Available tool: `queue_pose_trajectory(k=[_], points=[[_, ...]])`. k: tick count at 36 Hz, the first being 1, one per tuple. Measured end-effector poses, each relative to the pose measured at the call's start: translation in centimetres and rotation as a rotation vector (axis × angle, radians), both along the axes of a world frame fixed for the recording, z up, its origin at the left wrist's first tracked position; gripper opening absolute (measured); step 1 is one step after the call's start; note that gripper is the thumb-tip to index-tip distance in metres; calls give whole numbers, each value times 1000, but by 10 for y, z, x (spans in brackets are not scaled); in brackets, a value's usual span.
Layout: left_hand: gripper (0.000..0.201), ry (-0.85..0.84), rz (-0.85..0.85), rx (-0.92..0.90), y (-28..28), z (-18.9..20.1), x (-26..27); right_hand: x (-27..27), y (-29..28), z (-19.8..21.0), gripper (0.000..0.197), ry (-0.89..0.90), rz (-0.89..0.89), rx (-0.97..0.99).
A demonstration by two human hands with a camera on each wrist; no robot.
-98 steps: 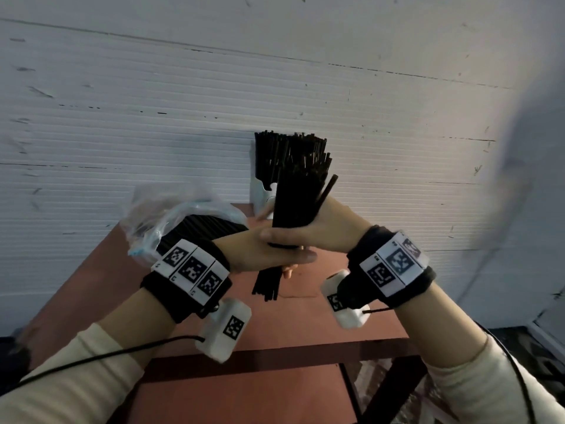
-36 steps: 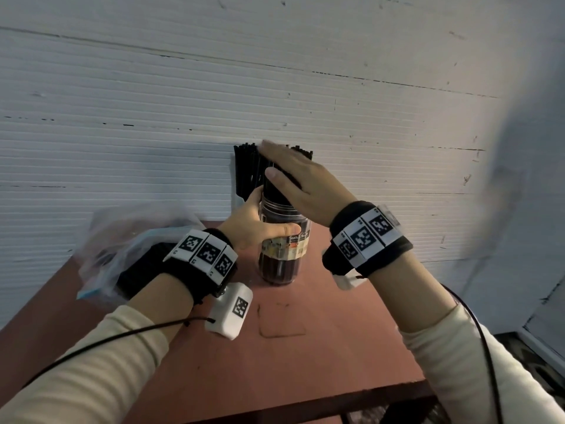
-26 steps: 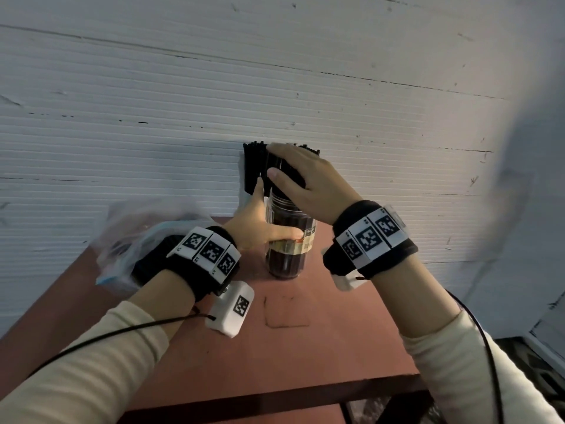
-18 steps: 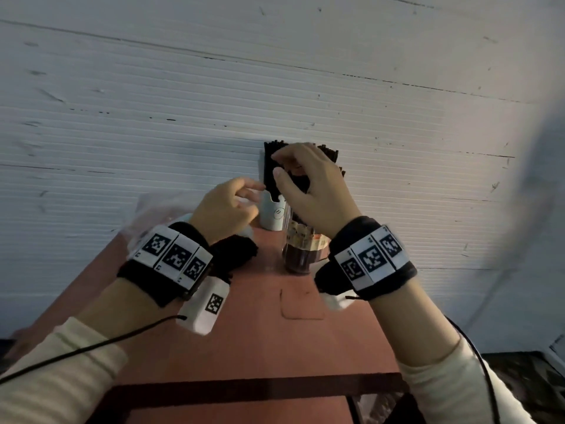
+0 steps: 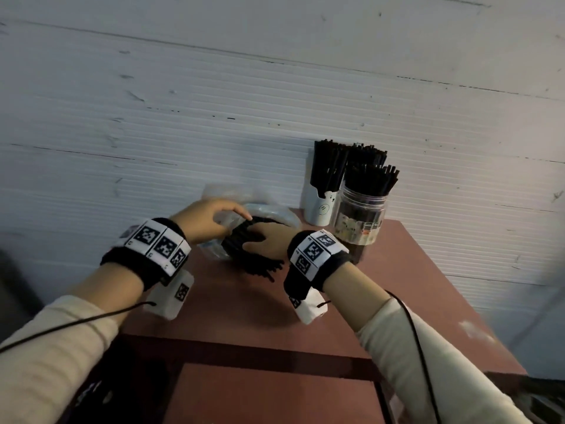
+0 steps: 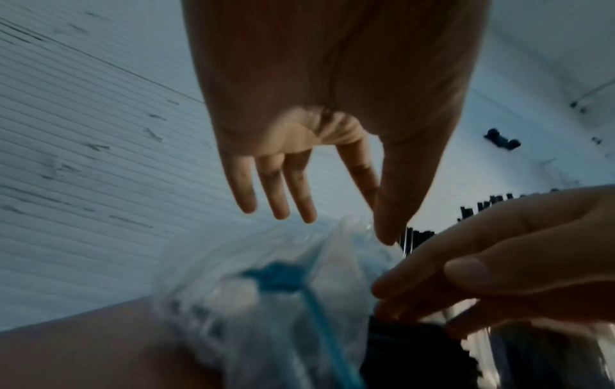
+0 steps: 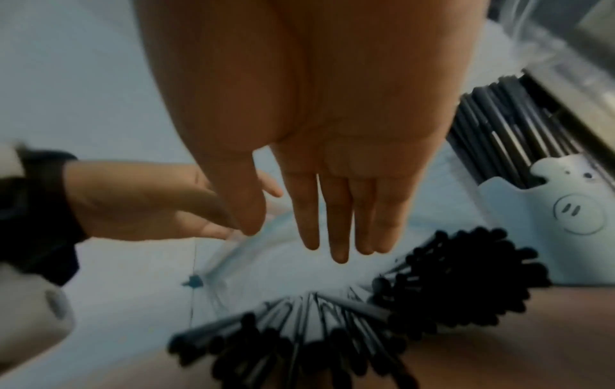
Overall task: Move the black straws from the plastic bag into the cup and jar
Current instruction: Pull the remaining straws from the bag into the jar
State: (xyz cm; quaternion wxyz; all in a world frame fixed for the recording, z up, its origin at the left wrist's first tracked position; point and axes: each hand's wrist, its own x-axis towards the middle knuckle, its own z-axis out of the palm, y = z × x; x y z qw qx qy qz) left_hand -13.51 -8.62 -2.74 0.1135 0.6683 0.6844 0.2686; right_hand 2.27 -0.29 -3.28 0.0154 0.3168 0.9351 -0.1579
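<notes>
The clear plastic bag lies on the red table with black straws fanning out of its mouth toward me. My left hand hovers over the bag's left rim, fingers straight; in the left wrist view the left hand has its thumb at the bag. My right hand lies over the straws at the bag's mouth; in the right wrist view the right hand shows straight fingers just above the straws. A white cup and a clear jar behind hold upright straws.
The cup and jar stand at the table's back right corner against a white ribbed wall. The table's right edge runs close to the jar. A lower red shelf shows below the front edge.
Both hands left the jar and its straws and came down left to the bag. My view swung left, so the cup and jar now stand uncovered at the right.
</notes>
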Motion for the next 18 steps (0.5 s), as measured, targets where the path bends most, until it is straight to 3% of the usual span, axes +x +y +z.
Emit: queue_pose_trajectory(k=[5,18], points=[[37,-3,49,14,0,-4,1,-15,3,-5,54,-30,-18,44],[50,-168,36,64,7,-5,-5,-21,0,-4,57,-29,44,36]])
